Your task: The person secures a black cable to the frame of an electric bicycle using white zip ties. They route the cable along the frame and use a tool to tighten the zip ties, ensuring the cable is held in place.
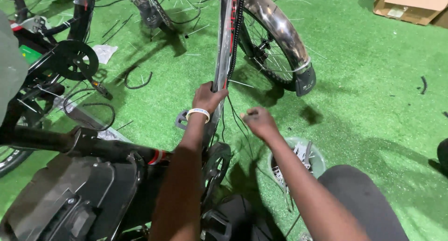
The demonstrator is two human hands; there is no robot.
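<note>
The left hand (208, 97) grips the stiff, heavy bicycle frame tube (225, 40); the right hand (258, 122) pinches thin, limp black cables (235, 122) closed, best held lightly.

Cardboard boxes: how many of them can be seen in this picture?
1. The cardboard box lies at the top right corner on the green turf, cut by the picture edge. Others may lie out of view.
</note>
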